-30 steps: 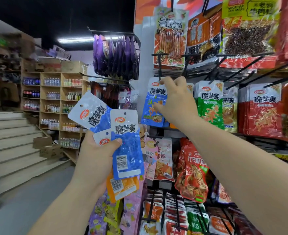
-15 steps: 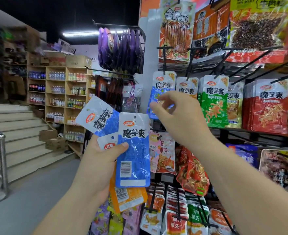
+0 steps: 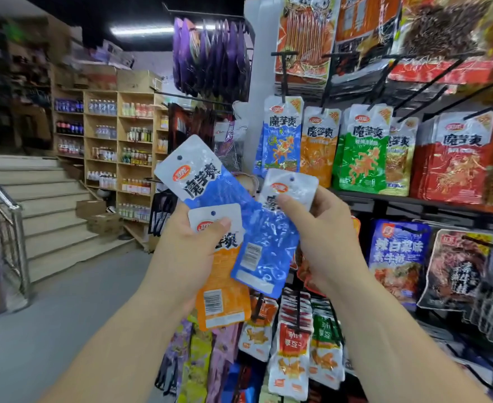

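Observation:
My left hand (image 3: 187, 257) grips a fan of snack packets: a blue one (image 3: 193, 178) tilted up to the left and an orange one (image 3: 222, 298) hanging below, with my thumb pressed on the orange packet's white top. My right hand (image 3: 323, 242) pinches the white top of a second blue packet (image 3: 268, 251), which lies across the fan between my two hands. On the peg rack behind hang matching packets: blue (image 3: 281, 135), orange (image 3: 319, 146), green (image 3: 361, 149) and red (image 3: 454, 158).
The snack rack (image 3: 413, 205) fills the right side, with more hanging bags above and below. Purple bags (image 3: 210, 56) hang at the rack's end. Wooden drink shelves (image 3: 117, 141) stand at the back left beside stairs (image 3: 44, 205) with a metal handrail (image 3: 15, 228). Grey floor lies at the lower left.
My right hand came down from the hanging blue packets on the rack and now pinches a blue packet over the fan in my left hand. The view shifted slightly right.

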The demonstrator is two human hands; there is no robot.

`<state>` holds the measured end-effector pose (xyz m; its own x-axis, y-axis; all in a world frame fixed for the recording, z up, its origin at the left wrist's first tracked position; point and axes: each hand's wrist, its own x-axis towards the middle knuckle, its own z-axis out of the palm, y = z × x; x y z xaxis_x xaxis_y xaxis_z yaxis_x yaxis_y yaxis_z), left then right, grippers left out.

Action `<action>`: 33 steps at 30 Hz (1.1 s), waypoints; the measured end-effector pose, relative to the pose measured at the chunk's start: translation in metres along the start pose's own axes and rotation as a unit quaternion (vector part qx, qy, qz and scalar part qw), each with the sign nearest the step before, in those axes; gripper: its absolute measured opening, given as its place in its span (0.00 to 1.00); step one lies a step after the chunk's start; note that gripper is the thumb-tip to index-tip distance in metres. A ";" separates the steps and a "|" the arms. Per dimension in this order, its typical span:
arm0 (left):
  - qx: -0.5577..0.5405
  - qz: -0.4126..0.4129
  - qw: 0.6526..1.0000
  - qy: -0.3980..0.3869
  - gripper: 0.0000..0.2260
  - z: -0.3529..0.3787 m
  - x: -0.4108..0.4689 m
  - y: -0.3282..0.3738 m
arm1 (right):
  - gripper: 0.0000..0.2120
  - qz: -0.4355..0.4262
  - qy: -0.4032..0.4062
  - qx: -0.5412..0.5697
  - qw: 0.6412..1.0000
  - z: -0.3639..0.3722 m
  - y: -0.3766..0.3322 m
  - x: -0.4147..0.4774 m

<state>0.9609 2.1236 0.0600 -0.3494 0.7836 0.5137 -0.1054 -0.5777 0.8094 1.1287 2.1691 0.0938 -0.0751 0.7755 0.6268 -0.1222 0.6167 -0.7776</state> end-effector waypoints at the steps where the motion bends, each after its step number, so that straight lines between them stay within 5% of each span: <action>1: 0.008 -0.002 1.000 0.008 0.13 -0.001 -0.001 -0.001 | 0.06 0.006 0.009 0.017 1.000 -0.002 0.000 -0.002; 7: 0.023 -0.017 0.999 0.014 0.12 0.004 -0.005 -0.002 | 0.07 0.077 -0.014 0.127 0.989 -0.005 -0.007 -0.014; 13: 0.022 -0.011 1.000 -0.002 0.10 0.010 0.008 0.016 | 0.25 -0.008 0.012 -0.028 1.000 -0.005 -0.034 0.013; 17: 0.012 0.000 1.000 0.006 0.08 0.009 0.019 0.025 | 0.10 -0.023 0.103 -0.041 0.994 -0.002 -0.045 0.064; 26: -0.008 0.013 1.000 0.017 0.08 0.013 0.037 0.030 | 0.21 -0.114 0.134 -0.193 0.965 0.017 -0.080 0.144; 33: -0.011 0.012 1.000 0.017 0.08 0.006 0.044 0.027 | 0.20 -0.102 0.151 -0.212 0.960 0.031 -0.082 0.165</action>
<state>0.9481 2.1438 0.1061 -0.3843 0.7610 0.5226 -0.1167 -0.6016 0.7902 1.0957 2.2423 0.2619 0.2062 0.5964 0.7758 0.3142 0.7105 -0.6297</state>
